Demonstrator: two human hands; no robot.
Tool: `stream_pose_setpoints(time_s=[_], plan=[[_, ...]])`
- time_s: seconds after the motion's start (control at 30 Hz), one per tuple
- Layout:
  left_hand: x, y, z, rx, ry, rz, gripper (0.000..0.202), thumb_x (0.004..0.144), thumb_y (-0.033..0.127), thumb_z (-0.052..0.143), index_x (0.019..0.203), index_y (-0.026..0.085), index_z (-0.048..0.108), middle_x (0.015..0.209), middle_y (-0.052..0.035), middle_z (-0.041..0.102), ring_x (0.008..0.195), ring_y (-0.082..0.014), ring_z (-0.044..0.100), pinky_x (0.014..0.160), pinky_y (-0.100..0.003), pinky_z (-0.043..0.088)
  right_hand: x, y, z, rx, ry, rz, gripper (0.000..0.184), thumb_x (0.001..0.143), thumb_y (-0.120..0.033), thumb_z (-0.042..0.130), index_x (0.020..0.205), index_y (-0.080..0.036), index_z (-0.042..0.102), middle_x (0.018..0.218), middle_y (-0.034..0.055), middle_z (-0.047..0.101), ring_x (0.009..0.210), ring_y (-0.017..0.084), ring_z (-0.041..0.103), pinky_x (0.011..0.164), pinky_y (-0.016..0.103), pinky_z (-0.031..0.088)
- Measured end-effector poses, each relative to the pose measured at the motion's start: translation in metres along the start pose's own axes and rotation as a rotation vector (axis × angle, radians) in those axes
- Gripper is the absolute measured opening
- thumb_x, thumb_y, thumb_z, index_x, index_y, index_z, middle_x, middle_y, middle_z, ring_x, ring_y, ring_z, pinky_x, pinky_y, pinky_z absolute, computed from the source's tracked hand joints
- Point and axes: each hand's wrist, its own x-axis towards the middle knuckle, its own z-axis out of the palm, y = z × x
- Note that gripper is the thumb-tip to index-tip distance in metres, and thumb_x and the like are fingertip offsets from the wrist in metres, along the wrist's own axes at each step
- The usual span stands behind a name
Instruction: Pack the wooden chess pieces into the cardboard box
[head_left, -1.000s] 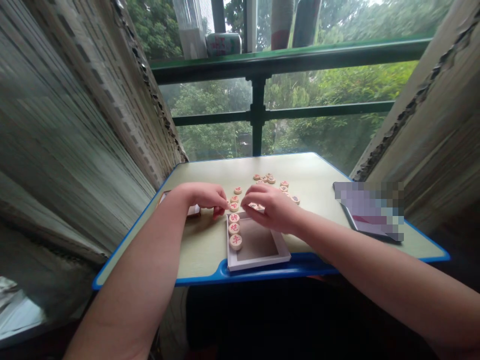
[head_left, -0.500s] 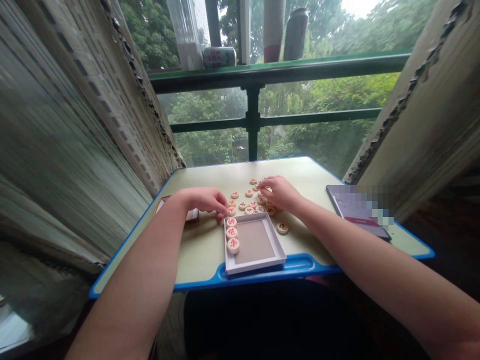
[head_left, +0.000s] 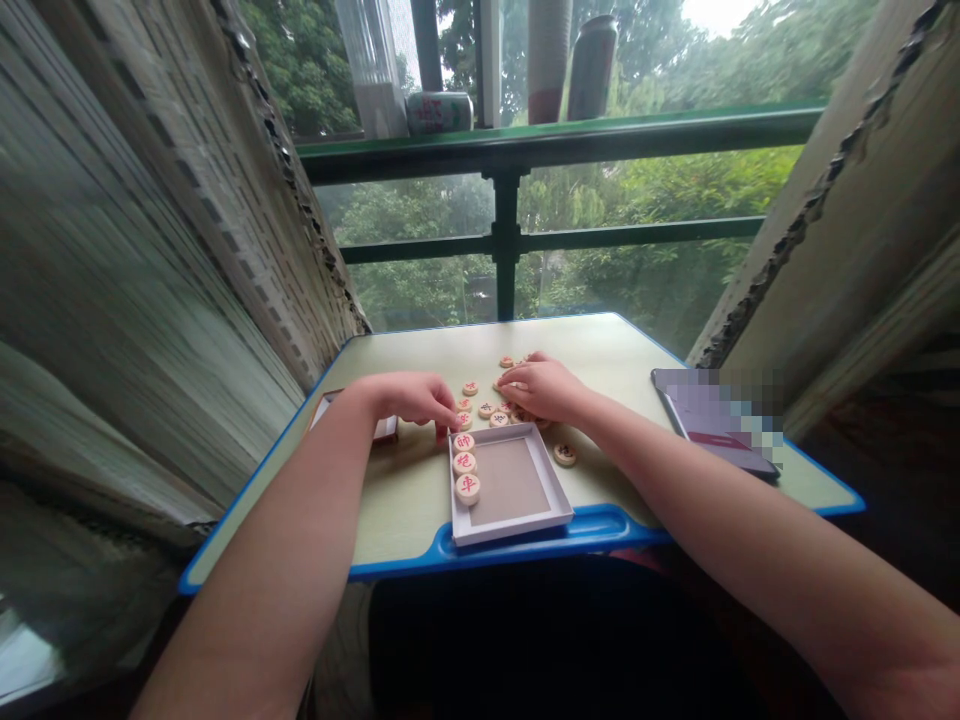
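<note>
Your left hand (head_left: pixel 409 397) rests palm-down left of the tabletop (head_left: pixel 405 500) centre. Its fingers (head_left: pixel 448 410) are curled down, tips on a chess piece (head_left: pixel 463 421) just beside the far left corner of the white box (head_left: pixel 514 530). Can't tell if that piece is pinched or only touched.

Your right hand (head_left: pixel 544 388) is cupped over the loose pieces (head_left: pixel 491 410) mid-tabletop, fingers (head_left: pixel 514 380) bent inward. Can't tell if any piece is gripped.

The box lies open at the near edge, about centre. Three pieces (head_left: pixel 465 464) sit in a column along its left wall, touching one another, red characters up. The far one looks like 帥, the middle 炮, the near one 車.

The loose pieces show red or dark characters, too small to read. A single piece (head_left: pixel 564 454) lies just right of the box, apart from the heap.

A flat dark item (head_left: pixel 712 440) sits near the right edge, its face blurred. A can (head_left: pixel 439 112) stands on the window ledge (head_left: pixel 600 130), print unreadable.
</note>
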Motion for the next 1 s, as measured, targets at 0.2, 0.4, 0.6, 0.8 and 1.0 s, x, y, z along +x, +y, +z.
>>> stream_pose_setpoints(time_s=[0.2,0.4,0.6,0.8,1.0], plan=[[0.002,0.004,0.003,0.041,0.045,0.013,0.049,0.064,0.061,0.062,0.075,0.014,0.068,0.064,-0.0021,0.058,0.052,-0.0084,0.031,0.046,-0.025,0.017,0.003,0.000,0.000,0.028,0.046,0.180,0.017,0.075,-0.034,0.061,0.081,-0.021,0.070,0.079,0.0051,0.070,0.089,0.022,0.053,0.071,0.029,0.041],[0.007,0.001,0.005,0.109,0.075,0.056,0.046,0.065,0.060,0.061,0.067,0.014,0.065,0.060,-0.0003,0.052,0.052,-0.0088,0.032,0.047,-0.025,0.020,-0.003,-0.004,-0.007,0.122,0.179,0.068,0.011,0.074,-0.029,0.063,0.078,-0.021,0.068,0.081,0.0034,0.070,0.085,0.020,0.051,0.074,0.030,0.041],[0.013,-0.002,0.007,0.160,0.102,0.084,0.046,0.066,0.059,0.059,0.063,0.014,0.064,0.057,0.0001,0.051,0.052,-0.0092,0.033,0.049,-0.024,0.023,-0.010,-0.010,-0.008,0.159,0.162,-0.062,0.008,0.071,-0.027,0.067,0.073,-0.019,0.067,0.079,0.0046,0.068,0.080,0.018,0.050,0.073,0.029,0.040],[0.015,0.010,0.013,0.176,0.223,0.102,0.051,0.065,0.063,0.058,0.069,0.013,0.068,0.055,0.0015,0.046,0.055,-0.0099,0.036,0.052,-0.024,0.026,-0.012,-0.014,-0.011,0.164,0.132,-0.132,0.005,0.071,-0.023,0.065,0.073,-0.018,0.066,0.080,0.0043,0.067,0.078,0.017,0.053,0.072,0.028,0.040],[0.017,0.020,0.020,0.182,0.209,0.170,0.040,0.065,0.051,0.063,0.071,0.012,0.070,0.059,0.0013,0.052,0.060,-0.0107,0.042,0.055,-0.022,0.030,-0.012,-0.011,-0.017,0.161,0.088,-0.094,0.007,0.068,-0.022,0.065,0.074,-0.018,0.066,0.080,0.0048,0.067,0.085,0.019,0.056,0.074,0.028,0.041]])
